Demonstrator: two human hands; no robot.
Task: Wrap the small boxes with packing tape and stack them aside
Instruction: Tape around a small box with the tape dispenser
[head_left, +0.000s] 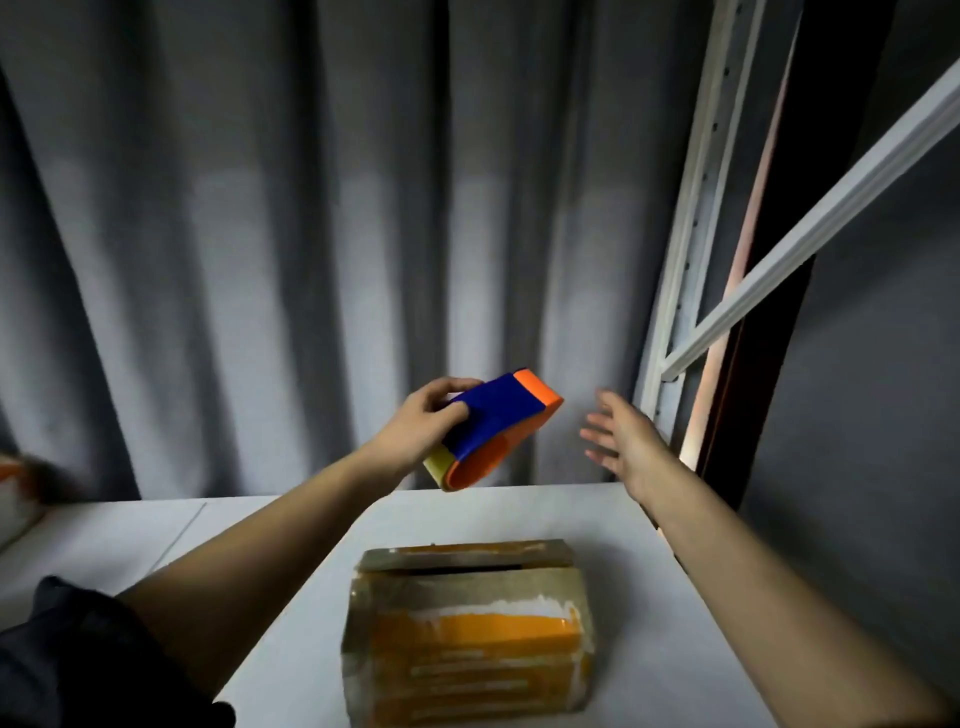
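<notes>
Head view is showing the left hand (415, 426) gripping a blue and orange packing-tape dispenser (493, 431) in the air above a white table (291, 597). Its grip is curling round the blue handle. Beside it, the right hand (618, 436) is hovering with fingers spread, holding nothing. Nearer, a small cardboard box with orange tape (467, 639) is sitting on the table, its top flaps slightly gaping; its contents are hidden.

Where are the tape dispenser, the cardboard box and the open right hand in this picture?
tape dispenser (493, 415), head view, on its blue body.
cardboard box (467, 639), head view, on its orange taped top.
right hand (621, 441), head view, on the palm.
</notes>
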